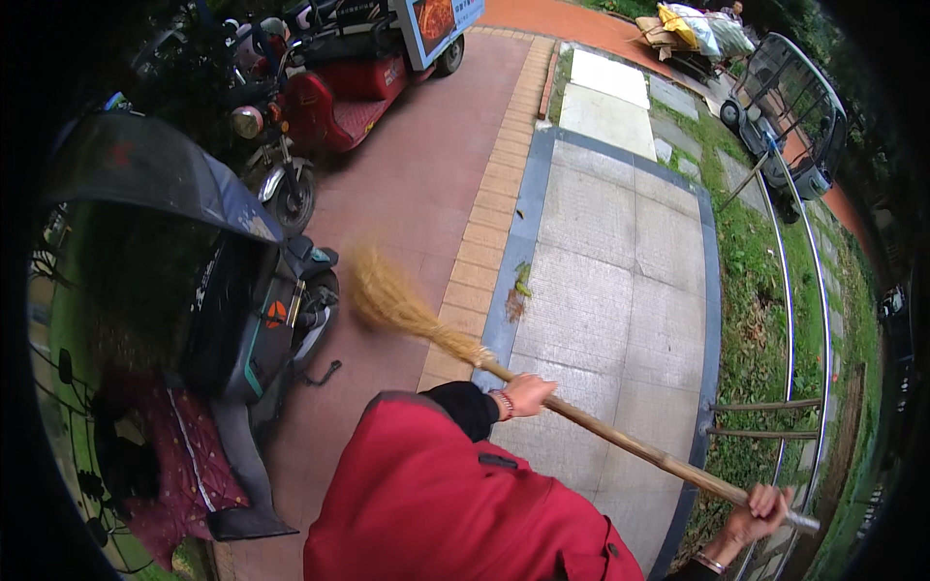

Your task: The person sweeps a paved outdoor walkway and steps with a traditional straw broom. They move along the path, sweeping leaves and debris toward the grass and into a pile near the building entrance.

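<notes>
A straw broom with a long wooden handle [625, 439] lies slantwise across the view. My left hand [527, 396] is closed around the handle just above the bristles, with a beaded bracelet at the wrist. Farther along, my right hand [759, 512] grips the handle close to its pale end; a bracelet shows on that wrist too. The blurred bristles [389, 290] are over the reddish pavement [392, 174], at the left of the yellow brick strip [476, 254]. Some leaves [519, 290] lie on the grey stone border, ahead of my left hand.
A covered scooter [276, 327] stands close on the left, with a red cargo tricycle [349, 102] beyond it. Metal railings [788, 290] run along the grass on the right. Farther off are a small enclosed vehicle [788, 109], a loaded cart [697, 33] and a person [736, 10].
</notes>
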`<state>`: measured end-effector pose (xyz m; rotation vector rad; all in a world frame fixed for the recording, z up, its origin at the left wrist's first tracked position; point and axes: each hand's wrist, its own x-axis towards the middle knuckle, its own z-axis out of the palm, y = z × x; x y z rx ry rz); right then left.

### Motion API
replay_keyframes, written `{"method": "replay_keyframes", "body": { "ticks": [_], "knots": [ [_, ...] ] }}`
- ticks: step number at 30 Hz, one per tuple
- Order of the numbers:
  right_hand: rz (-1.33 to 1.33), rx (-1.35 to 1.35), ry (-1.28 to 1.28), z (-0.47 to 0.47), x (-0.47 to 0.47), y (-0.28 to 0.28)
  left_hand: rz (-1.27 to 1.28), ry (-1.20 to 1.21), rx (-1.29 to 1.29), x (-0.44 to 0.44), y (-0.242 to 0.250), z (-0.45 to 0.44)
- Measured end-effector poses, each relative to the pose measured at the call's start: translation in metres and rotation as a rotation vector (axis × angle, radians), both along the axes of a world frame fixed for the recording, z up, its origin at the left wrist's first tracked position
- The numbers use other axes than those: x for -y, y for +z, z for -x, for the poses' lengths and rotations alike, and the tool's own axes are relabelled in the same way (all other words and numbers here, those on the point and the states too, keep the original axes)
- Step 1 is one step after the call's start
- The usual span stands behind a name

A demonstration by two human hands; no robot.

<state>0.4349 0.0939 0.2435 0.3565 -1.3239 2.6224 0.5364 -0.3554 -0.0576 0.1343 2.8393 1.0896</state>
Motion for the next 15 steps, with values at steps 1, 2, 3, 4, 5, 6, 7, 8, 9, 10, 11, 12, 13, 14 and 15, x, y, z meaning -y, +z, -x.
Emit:
{"method": "replay_keyframes", "body": {
  "ticks": [1,2,3,4,5,6,7,8,9,10,11,12,13,14,15],
  "knots": [
    [0.022,0.088,-0.027,0.004,0.038,-0.008,0.019,0.056,-0.012,0.022,-0.013,-0.01],
    [-0.009,0.103,0.035,0.005,0.073,-0.017,0.023,0.094,0.034,0.043,-0.025,-0.021],
    [-0.033,0.151,0.073,0.004,0.102,-0.021,0.037,0.143,0.063,0.057,-0.035,-0.028],
    [-0.044,0.131,0.082,-0.001,0.119,-0.019,0.041,0.14,0.094,0.061,-0.043,-0.033],
    [-0.062,0.169,0.075,-0.005,0.13,-0.016,0.072,0.124,0.194,0.065,-0.048,-0.034],
    [-0.055,0.153,0.036,-0.01,0.133,-0.01,0.064,0.119,0.18,0.063,-0.052,-0.031],
    [-0.019,0.143,0.001,-0.017,0.132,-0.005,0.027,0.118,0.112,0.06,-0.053,-0.025],
    [-0.057,0.127,-0.045,-0.025,0.126,0.003,-0.014,0.098,0.072,0.053,-0.053,-0.016],
    [-0.067,0.107,-0.087,-0.034,0.118,0.01,-0.06,0.095,-0.002,0.045,-0.051,-0.003],
    [-0.073,0.154,-0.213,-0.045,0.11,0.017,-0.067,0.042,-0.04,0.037,-0.049,0.009],
    [-0.08,0.165,-0.312,-0.057,0.106,0.023,-0.062,-0.01,-0.02,0.029,-0.047,0.022],
    [-0.095,0.164,-0.359,-0.07,0.102,0.03,-0.056,-0.069,0.005,0.02,-0.044,0.035],
    [-0.084,0.2,-0.485,-0.081,0.1,0.038,-0.05,-0.12,-0.029,0.009,-0.041,0.049],
    [-0.126,0.209,-0.642,-0.094,0.1,0.046,-0.045,-0.173,-0.012,-0.005,-0.038,0.062],
    [-0.074,0.208,-0.681,-0.107,0.1,0.055,-0.043,-0.219,-0.028,-0.019,-0.034,0.074]
  ]
}}
